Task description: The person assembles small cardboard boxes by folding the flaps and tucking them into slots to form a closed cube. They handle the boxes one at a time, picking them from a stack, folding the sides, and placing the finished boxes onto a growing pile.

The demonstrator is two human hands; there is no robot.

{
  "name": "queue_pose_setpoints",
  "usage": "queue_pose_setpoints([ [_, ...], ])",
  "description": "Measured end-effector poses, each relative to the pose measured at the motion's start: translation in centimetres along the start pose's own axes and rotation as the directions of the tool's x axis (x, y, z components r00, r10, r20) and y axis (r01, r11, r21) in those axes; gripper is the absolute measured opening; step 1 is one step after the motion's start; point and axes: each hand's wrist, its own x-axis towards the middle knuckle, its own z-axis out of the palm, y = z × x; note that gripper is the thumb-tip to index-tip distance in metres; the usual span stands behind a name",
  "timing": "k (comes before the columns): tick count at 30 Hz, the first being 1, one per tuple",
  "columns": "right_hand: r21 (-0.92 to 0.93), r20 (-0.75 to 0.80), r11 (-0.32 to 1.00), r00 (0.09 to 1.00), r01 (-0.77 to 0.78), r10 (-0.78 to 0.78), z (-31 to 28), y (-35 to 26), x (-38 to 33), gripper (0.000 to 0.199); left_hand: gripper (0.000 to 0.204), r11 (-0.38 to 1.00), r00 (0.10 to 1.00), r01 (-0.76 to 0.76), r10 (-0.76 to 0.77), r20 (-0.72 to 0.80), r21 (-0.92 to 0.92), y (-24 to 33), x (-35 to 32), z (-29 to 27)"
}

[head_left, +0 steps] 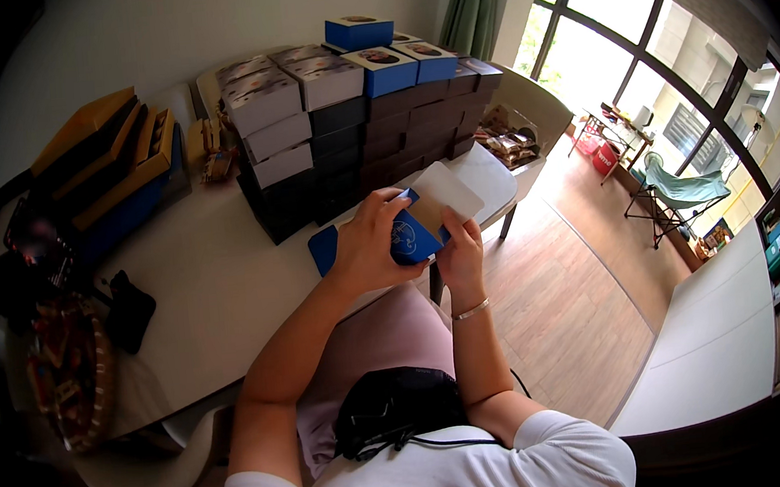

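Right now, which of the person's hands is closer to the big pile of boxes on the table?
Left. The left hand grips the blue box just in front of the stack of boxes. The right hand, on the white card, sits lower and further toward the table edge.

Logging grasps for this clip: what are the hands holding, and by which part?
Left hand grips the small blue box around its left side; right hand holds the white card by its lower edge.

The left hand [367,245] hides much of the blue box [408,240].
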Motion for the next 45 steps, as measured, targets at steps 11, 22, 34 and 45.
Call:
queue_pose_setpoints([
  [11,-0.282,0.038,0.953,0.994,0.110,-0.104,0.3,-0.1,-0.3,0.025,0.093,1.000,1.000,-0.012,0.012,0.016,-0.005,0.3,0.3,-0.4],
  [22,-0.534,0.093,0.843,0.995,0.071,-0.025,-0.4,-1.5,-0.2,0.033,0.086,0.999,1.000,-0.007,0.006,0.021,0.038,0.3,0.2,-0.3],
  [34,-0.494,0.364,0.735,0.879,0.464,-0.309,1.7,-2.0,-0.6,0.041,0.090,0.992,1.000,-0.017,0.015,0.021,0.123,0.3,0.1,-0.1],
  [45,-0.532,0.400,0.694,0.866,0.486,-0.300,1.5,-1.2,0.0,0.040,0.120,0.993,0.998,0.064,-0.062,-0.018,0.099,0.2,-0.1,0.2],
])
